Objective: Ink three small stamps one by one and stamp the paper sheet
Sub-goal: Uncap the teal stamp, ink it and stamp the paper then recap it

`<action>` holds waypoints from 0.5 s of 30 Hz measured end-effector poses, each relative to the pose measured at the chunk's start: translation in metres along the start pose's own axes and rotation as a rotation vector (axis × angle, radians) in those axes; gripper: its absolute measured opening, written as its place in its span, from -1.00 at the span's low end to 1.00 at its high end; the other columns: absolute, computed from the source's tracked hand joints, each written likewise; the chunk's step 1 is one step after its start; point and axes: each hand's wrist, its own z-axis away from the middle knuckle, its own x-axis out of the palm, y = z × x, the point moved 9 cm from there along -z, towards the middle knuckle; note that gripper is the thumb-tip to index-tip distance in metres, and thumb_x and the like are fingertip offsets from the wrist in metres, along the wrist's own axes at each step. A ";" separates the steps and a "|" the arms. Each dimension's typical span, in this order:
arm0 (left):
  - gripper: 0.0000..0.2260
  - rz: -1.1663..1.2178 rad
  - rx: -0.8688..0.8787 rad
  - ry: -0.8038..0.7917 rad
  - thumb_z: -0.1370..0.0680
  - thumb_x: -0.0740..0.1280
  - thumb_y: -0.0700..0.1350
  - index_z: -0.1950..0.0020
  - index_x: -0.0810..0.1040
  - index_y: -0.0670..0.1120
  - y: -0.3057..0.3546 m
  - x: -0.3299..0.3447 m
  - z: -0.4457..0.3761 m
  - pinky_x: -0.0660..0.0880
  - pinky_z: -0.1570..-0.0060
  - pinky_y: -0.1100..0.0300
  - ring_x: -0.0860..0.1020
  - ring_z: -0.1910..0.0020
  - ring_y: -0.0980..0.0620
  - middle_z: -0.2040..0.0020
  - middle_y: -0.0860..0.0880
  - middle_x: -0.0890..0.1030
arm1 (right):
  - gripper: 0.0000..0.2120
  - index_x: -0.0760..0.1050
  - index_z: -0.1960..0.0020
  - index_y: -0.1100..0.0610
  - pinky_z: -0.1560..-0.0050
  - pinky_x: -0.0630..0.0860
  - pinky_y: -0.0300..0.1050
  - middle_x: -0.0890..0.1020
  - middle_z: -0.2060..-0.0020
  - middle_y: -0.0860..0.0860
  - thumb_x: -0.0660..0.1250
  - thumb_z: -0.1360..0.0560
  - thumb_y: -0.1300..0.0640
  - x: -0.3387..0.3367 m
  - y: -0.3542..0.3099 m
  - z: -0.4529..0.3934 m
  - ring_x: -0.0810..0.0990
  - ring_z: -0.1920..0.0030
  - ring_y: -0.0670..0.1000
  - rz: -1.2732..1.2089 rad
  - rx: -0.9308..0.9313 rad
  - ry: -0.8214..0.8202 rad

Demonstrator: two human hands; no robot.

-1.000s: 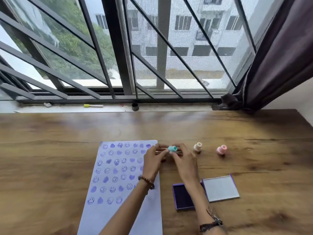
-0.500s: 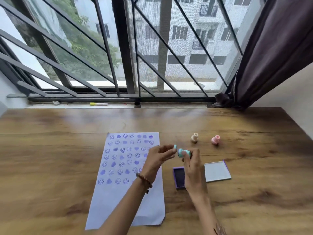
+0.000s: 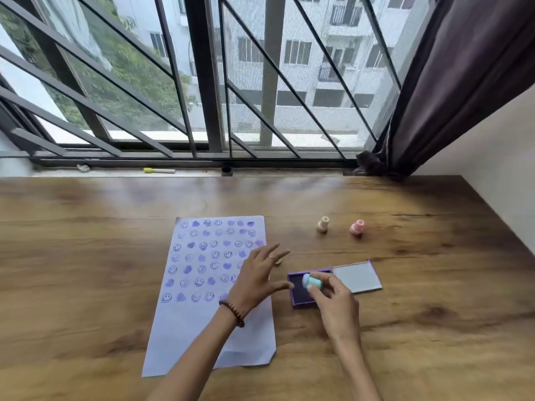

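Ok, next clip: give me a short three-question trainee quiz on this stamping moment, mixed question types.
1. True or false: the right hand holds the teal stamp over the open ink pad.
2. Which stamps stand untouched on the table?
A) cream stamp and pink stamp
B) teal and pink
C) none
3. Fill in: the left hand is spread, fingers apart, over the right edge of the ____.

Key:
1. True.
2. A.
3. Paper sheet, already carrying rows of purple smileys and hearts.
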 end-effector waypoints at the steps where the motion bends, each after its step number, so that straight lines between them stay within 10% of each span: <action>1: -0.29 -0.054 0.018 -0.029 -0.32 0.43 0.17 -0.41 0.24 0.09 0.001 0.006 0.006 0.02 -0.41 0.14 0.07 -0.46 0.04 -0.49 0.03 0.15 | -0.81 0.59 0.11 0.02 0.11 0.46 -0.26 0.63 0.18 0.01 0.41 -0.38 0.29 -0.001 -0.004 0.004 0.62 0.14 0.00 0.118 -0.063 0.026; 8: -0.30 -0.214 -0.002 -0.062 -0.29 0.38 0.29 -0.36 0.29 0.13 -0.002 0.028 0.018 -0.19 -0.46 -0.01 -0.16 -0.51 -0.02 -0.53 0.07 0.03 | -0.77 0.57 0.06 0.13 0.44 0.57 -0.15 0.65 0.21 0.01 0.48 -0.32 0.29 0.021 -0.035 0.034 0.66 0.26 0.02 0.676 -0.467 0.081; 15: -0.35 -0.153 -0.039 -0.051 -0.30 0.38 0.27 -0.34 0.31 0.16 -0.007 0.028 0.021 -0.21 -0.46 -0.02 -0.17 -0.50 0.01 -0.52 0.08 0.05 | -0.61 0.57 0.17 0.14 0.51 0.50 -0.22 0.60 0.36 0.04 0.58 -0.08 0.39 0.032 -0.035 0.021 0.62 0.41 0.02 0.844 -0.482 -0.031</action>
